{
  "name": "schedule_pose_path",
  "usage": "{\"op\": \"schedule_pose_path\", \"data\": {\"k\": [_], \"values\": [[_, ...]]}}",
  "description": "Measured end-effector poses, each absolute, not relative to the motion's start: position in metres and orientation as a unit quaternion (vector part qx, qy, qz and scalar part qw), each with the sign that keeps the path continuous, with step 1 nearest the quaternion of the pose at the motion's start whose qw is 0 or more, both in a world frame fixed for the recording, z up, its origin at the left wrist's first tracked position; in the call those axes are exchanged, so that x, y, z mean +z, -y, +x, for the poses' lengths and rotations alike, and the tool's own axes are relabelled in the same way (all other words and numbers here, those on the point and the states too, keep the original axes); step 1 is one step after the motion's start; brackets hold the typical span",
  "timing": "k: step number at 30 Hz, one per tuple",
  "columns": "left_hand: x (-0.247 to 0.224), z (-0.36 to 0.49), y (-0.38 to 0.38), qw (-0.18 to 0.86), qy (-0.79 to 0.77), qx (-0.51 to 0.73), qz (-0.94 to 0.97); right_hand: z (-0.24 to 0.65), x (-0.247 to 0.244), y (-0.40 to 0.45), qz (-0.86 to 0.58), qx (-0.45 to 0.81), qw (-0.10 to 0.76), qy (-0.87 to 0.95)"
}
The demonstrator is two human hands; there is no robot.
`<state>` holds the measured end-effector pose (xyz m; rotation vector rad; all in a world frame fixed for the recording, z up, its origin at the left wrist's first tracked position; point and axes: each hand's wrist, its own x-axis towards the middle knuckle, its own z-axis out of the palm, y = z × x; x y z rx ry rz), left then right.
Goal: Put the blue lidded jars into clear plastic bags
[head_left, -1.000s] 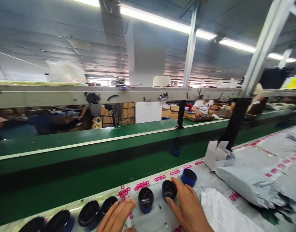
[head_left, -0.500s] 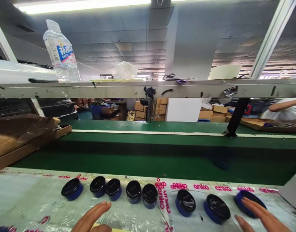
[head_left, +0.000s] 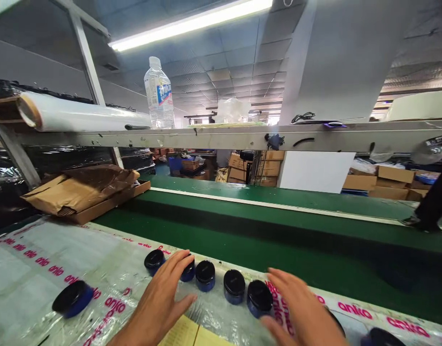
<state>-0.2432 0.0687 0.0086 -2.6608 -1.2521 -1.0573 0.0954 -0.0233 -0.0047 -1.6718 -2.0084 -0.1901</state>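
Round blue containers with glossy black tops stand in a loose row on the plastic-covered table (head_left: 108, 259). My left hand (head_left: 163, 293) is open over the row, its fingers partly covering one blue container (head_left: 188, 273); whether it touches is unclear. Just right of it are a blue container (head_left: 205, 276) and another (head_left: 234, 287). My right hand (head_left: 296, 307) is open, thumb and fingers apart, beside the container (head_left: 259, 298) near the middle. It partly hides a container at its right. One more container (head_left: 72, 299) lies apart at the left.
Beyond the table runs a green belt (head_left: 221, 230). A cardboard tray (head_left: 112, 204) with brown paper sits at its left end. A metal shelf beam (head_left: 213, 139) crosses above, bearing a bottle (head_left: 159, 96) and a plastic roll (head_left: 83, 117). Yellow paper (head_left: 192, 334) lies near my left hand.
The view has swung left, bringing the lone left container and the plastic roll into sight. Both hands reach further forward; my right hand has moved from the right-end container to near the middle ones.
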Motion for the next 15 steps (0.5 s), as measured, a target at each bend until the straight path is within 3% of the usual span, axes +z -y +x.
{"op": "schedule_pose_path", "data": {"k": [4,8,15], "values": [[0.003,-0.239,-0.07,0.005,0.393,-0.353,-0.849,0.024,0.027,-0.015,-0.654,0.046,0.106,0.748],[-0.004,-0.236,-0.067,0.016,0.374,-0.346,-0.86,0.03,0.033,-0.018,-0.69,0.046,0.019,0.722],[-0.003,-0.21,-0.074,0.007,0.344,-0.345,-0.874,0.058,0.028,-0.001,-0.701,0.039,0.022,0.712]]}}
